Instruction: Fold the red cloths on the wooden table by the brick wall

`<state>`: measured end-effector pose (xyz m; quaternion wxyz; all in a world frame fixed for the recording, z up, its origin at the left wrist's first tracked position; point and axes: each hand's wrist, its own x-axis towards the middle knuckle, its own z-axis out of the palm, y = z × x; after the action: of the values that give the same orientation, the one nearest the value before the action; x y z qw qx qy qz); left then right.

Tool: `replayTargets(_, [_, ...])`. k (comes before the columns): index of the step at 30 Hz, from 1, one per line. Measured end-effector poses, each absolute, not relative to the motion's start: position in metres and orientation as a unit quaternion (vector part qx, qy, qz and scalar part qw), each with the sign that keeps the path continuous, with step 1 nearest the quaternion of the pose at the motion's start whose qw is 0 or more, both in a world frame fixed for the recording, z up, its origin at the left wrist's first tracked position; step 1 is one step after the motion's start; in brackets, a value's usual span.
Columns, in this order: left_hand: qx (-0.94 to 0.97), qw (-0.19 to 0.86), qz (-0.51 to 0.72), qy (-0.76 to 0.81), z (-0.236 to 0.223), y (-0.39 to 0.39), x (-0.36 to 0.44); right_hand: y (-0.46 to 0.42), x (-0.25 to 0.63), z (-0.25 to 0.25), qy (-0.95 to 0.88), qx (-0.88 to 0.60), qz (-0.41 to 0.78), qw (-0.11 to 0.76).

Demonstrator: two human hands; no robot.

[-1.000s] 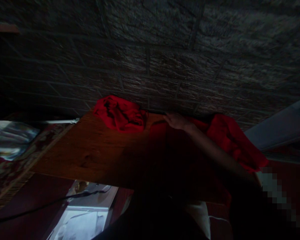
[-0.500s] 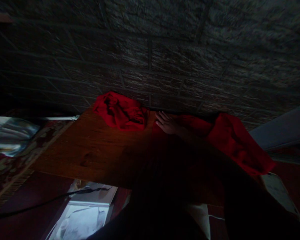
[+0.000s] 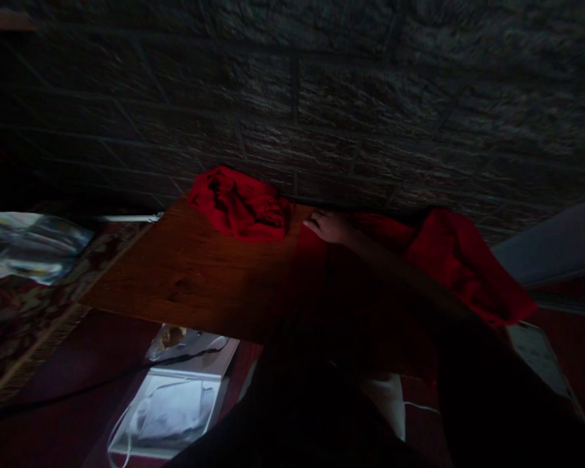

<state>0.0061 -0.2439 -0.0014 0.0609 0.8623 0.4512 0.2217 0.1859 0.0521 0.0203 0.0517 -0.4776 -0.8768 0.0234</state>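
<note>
In dim light my right hand lies on a red cloth that is spread over the right part of a wooden table. Its fingers point left and rest on the cloth's far left corner, slightly bent, with nothing gripped that I can see. The cloth's right end is bunched up and hangs toward the table's right edge. A second red cloth sits crumpled at the back of the table, just left of my hand. My left hand is out of sight.
A dark brick-patterned wall runs right behind the table. Below the table's front edge a white tray with a bag and a dark cable lie on the floor. A patterned rug and shiny plastic are at the left.
My right hand slid a little left along the cloth's far edge and came to rest on its corner. The view shifted slightly to the right and up.
</note>
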Motion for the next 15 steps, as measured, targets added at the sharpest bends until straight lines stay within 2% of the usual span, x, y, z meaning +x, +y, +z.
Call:
replayTargets(7, [0.859,0.051,0.23,0.454,0.002,-0.238,0.007,0.062,0.191,0.015,-0.841,-0.536,-0.01,0.074])
replayTargets(15, [0.856,0.044,0.261,0.444,-0.003,-0.198,-0.011,0.068,0.187,0.022,-0.849,-0.528,0.004,0.006])
